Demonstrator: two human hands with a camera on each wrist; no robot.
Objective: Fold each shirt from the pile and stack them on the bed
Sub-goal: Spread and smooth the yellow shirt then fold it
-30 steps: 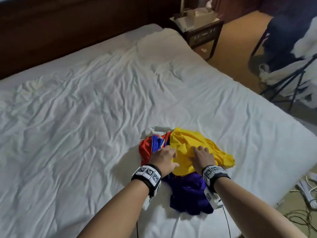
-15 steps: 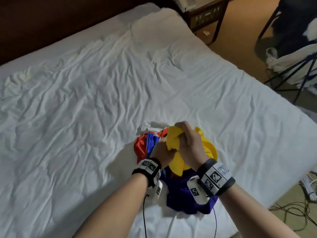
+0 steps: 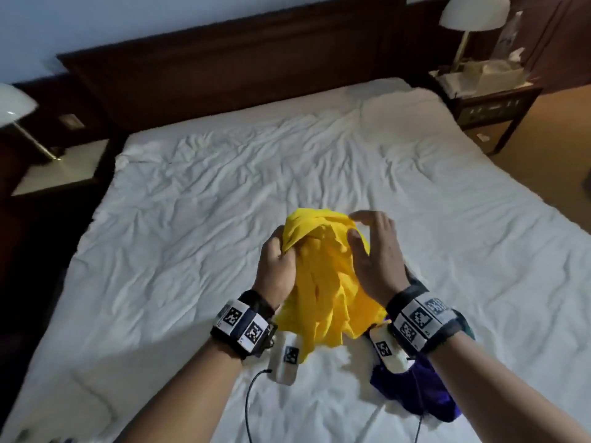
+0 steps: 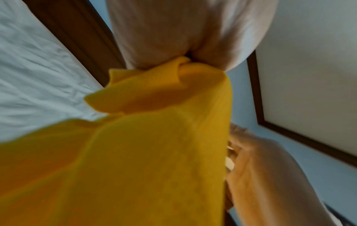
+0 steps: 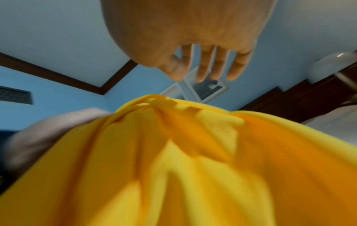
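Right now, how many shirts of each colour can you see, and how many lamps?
Crumpled yellow fabric shirt, gripped by the left hand: 1
Crumpled purple fabric shirt on the bed: 1
White dome-shaded lamps: 2
Total: 4

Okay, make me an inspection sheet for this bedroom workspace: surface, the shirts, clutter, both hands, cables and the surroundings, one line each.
Surface: white bed sheet, wrinkled all over.
Job's things: yellow shirt bunched and lifted above the bed; purple shirt crumpled on the sheet near the front edge; no folded stack seen.
Clutter: nothing seen on the bed apart from the shirts.
Hands: left hand grips a bunch of the yellow shirt; right hand beside the cloth, fingers loosely extended, not closed on it.
Cables: thin black cable hangs from the left wrist camera; another below the right wrist.
Surroundings: dark wooden headboard; bedside table with lamp on the right; another lamp at left.
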